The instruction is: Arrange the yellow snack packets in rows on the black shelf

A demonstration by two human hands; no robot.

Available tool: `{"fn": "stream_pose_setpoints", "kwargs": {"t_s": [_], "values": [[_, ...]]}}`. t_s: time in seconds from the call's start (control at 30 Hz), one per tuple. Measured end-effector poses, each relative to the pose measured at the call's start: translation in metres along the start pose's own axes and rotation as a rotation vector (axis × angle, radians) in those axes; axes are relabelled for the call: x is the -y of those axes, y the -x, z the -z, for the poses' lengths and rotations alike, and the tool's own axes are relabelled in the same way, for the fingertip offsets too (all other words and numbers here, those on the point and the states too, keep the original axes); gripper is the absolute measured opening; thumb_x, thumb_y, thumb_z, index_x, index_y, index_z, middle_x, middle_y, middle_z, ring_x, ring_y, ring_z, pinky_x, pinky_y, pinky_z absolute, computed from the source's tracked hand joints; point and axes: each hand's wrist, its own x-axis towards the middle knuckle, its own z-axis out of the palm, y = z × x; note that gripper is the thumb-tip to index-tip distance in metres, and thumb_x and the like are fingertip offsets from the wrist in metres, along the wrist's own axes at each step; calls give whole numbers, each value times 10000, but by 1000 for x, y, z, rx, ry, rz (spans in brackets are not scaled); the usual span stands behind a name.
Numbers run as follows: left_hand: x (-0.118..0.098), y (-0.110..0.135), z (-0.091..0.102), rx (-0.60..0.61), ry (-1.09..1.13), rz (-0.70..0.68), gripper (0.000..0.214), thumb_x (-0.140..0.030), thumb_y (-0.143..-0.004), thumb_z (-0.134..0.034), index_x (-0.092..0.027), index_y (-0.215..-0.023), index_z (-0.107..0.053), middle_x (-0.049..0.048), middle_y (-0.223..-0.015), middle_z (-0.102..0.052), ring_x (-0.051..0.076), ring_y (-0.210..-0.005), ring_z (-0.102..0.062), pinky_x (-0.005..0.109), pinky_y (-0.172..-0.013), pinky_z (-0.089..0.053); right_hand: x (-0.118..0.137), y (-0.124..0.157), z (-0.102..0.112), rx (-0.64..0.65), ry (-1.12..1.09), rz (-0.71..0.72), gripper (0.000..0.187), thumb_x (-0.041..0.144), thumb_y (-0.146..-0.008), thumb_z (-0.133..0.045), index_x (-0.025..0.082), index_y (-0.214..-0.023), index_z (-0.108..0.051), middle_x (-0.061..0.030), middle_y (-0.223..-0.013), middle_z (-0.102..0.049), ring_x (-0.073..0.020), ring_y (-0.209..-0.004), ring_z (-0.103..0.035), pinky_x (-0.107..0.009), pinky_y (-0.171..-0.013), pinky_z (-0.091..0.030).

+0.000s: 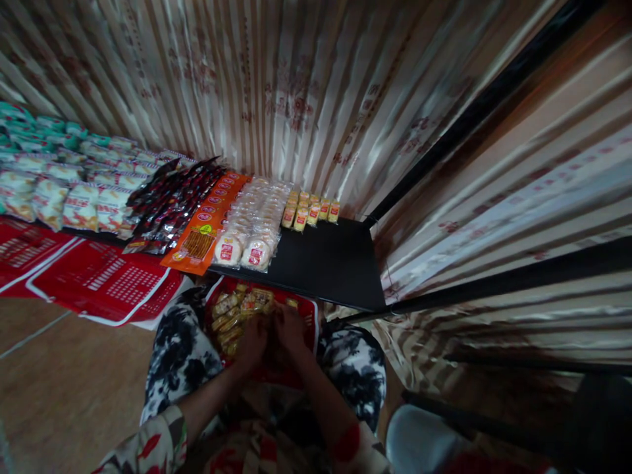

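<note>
Red basket [309, 319] lies beneath the converging left hand [255, 339] and right hand [290, 328], finger closure unclear.

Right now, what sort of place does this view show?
Probably a shop: packaged snacks line a black shelf in rows, and red plastic baskets sit by its front edge.

Basket [312, 318] red; packets [228, 324] inside golden-yellow; pouch [203, 227] orange; shelf [336, 257] black; trousers [178, 349] black-and-white blotched; curtain [296, 99] beige, reddish floral print.

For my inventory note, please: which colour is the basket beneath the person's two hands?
The basket is red; the head view shows it best.
</note>
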Motion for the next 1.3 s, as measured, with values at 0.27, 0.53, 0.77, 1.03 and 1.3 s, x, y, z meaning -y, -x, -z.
{"fn": "stream_pose_setpoints", "kwargs": {"t_s": [0.27, 0.53, 0.77, 1.03, 1.3], "values": [[-8, -42, -9, 28, 26, 193, 363, -129, -740, -415, -97, -1066, -570, 174, -1095, -624, 254, -1015, -582, 305, -863, -409, 3, -15, -16, 140, 271, 12, 407, 131, -845, -406, 232, -1225, -514, -82, -1218, -563, -210, -1151, -441, -363, -1006, -245], [-4, -41, -5, -86, 132, 103, 329, -136, -786, -374, -152, -1059, -557, 102, -1089, -629, 194, -1005, -574, 288, -888, -415, 4, -13, 5, 51, 196, 56, 331, 196, -858, -432, 233, -1149, -586, -67, -1128, -620, -191, -1081, -486, -311, -960, -307], [-8, -37, 6, -71, 149, -80, 355, -133, -715, -522, -163, -1064, -581, 72, -1135, -612, 177, -1081, -537, 320, -983, -370, 15, 0, 41, -105, -33, 92, 314, 231, -872, -385, 179, -1054, -635, -65, -1042, -664, -181, -1002, -545, -310, -929, -376], [-38, -16, 18, 64, 300, -77, 318, -191, -695, -537, -118, -1000, -589, 52, -891, -671, 173, -817, -610, 293, -777, -477, 30, 10, 83, -140, -396, -50, 293, 290, -821, -418, 216, -1009, -630, -3, -887, -696, -148, -780, -635, -249, -725, -487], [-76, -11, 38, -19, 449, -103, 394, -240, -697, -561, -119, -1072, -544, 15, -753, -620, 110, -629, -560, 222, -613, -464, 12, 6, 94, -129, -714, -42, 289, 377, -794, -448, 168, -935, -589, -31, -767, -671, -150, -697, -631, -252, -643, -496]]}}
